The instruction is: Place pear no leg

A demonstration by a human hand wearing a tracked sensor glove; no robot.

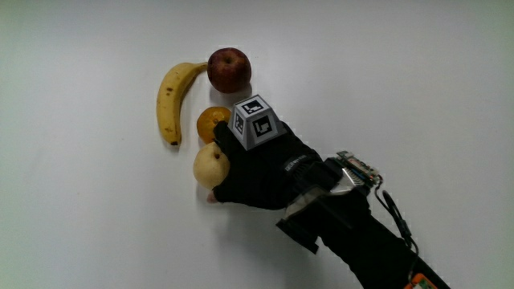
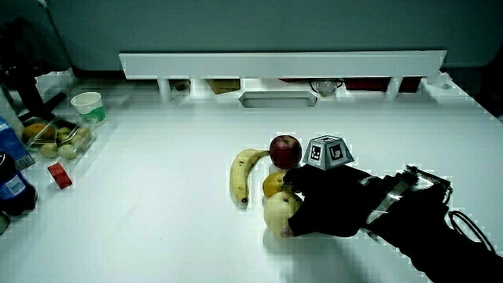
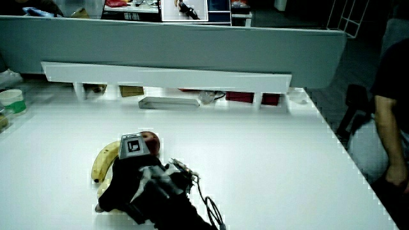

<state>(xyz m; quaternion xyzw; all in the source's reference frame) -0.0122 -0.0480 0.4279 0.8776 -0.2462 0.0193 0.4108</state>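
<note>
Pear (image 1: pixel 211 165): pale yellow, resting on the white counter (image 1: pixel 88 225), enclosed at its near flank by the curled fingers of the hand (image 1: pixel 261 172), which grips it; seen also in a side view (image 2: pixel 280 211), and hidden by the glove in a side view (image 3: pixel 128 182). Hand: black glove, patterned cube (image 1: pixel 254 121) on its back, forearm (image 1: pixel 377 249) running toward the person. Orange (image 1: pixel 212 122): just beside the pear, farther from the person, tucked against the hand's knuckles under the cube. Apple (image 1: pixel 229 69): dark red, farther from the person than the orange and close to it, next to the tip of the banana. Banana (image 1: pixel 173 99): yellow, speckled, curved, lying alongside the orange on the side away from the hand, its stem end level with the pear. Open counter: wide bare surface on all sides of the fruit cluster, the broadest stretches lying ahead of the pear and nearer the person. Edge items, in a side view: green-and-white cup (image 2: pixel 88 107), clear tray of small fruit (image 2: pixel 53 137) and a red block (image 2: pixel 59 174), all well apart from the hand. Low partition (image 2: pixel 283 64) closes the counter well clear of the fruit.
</note>
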